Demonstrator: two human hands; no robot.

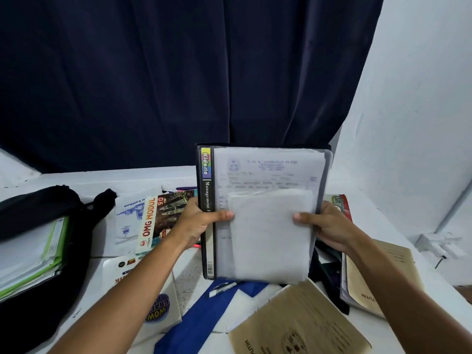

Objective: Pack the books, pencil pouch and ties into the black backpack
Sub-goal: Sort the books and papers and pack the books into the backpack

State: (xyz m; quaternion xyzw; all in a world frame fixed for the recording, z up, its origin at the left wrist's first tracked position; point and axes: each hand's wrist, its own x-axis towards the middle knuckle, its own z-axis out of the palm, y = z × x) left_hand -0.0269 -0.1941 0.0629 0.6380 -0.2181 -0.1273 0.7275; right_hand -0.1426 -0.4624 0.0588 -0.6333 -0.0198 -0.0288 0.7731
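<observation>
I hold a black clear-cover folder [260,175] full of white papers upright above the table. My left hand [201,221] grips its spine edge, thumb on the front. My right hand [324,226] grips the opposite edge the same way. The black backpack [33,251] lies open at the left with books and green-edged folders inside. An orange "OMG MODUL" book [158,221] and a white booklet [127,221] lie behind my left hand. A blue tie [204,318] lies below the folder, with a pen [222,288] on it. Dark cloth [329,272], perhaps another tie, shows under the folder's right side.
Brown paper-covered exercise books [301,325] lie at the front right, another [375,277] under my right forearm. A white book with a purple sticker [158,307] sits under my left forearm. A dark curtain [178,72] hangs behind the white table [189,277]; a white wall stands at the right.
</observation>
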